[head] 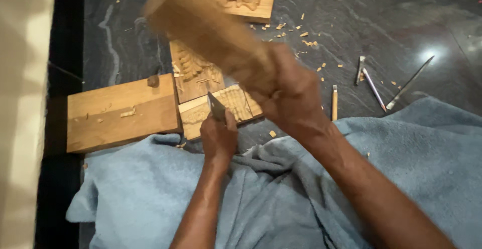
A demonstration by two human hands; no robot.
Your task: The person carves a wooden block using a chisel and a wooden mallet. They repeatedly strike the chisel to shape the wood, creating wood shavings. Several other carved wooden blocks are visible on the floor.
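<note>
At frame centre, on dark stone floor (391, 23): left hand (219, 137) closed round flat chisel (216, 107), blade on small carved panel (221, 109). Right hand (290, 97) fisted round wooden mallet (201, 25), raised toward upper left, blurred. Mallet likely heavy, rigid; grip at handle end. Chisel stiff, sharp; hold shaft. Plain plank (120, 113) at left; blue towel (281, 199) below.

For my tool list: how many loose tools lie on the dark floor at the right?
4: a wooden-handled chisel by the blanket's edge, two thin tools side by side, one long blade farthest right. The blanket may hide more.
</note>
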